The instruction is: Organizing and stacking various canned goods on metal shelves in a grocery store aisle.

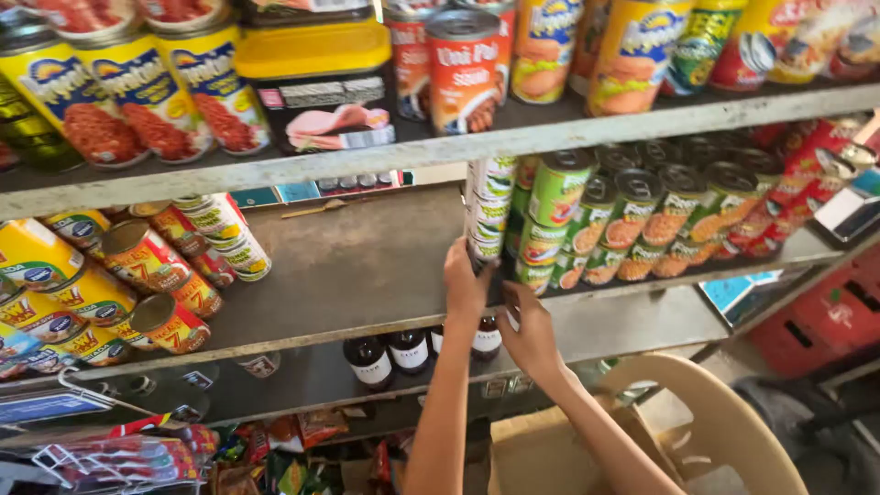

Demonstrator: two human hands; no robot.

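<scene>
Middle shelf (367,266), centre of frame: left hand (464,280) flat against a stack of white-labelled cans (488,215); right hand (530,337) just below, at the shelf edge. Right of stack: green-labelled cans (632,215) in rows. Left: yellow and red cans (137,275) lying on their sides. Lower centre: dark bottles (390,357).

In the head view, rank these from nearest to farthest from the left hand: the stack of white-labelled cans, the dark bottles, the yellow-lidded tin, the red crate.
1. Stack of white-labelled cans: touching the left hand, middle shelf.
2. Dark bottles: just below, on the lower shelf.
3. Yellow-lidded tin: top shelf, up and to the left.
4. Red crate: far right, beside the shelves.
</scene>
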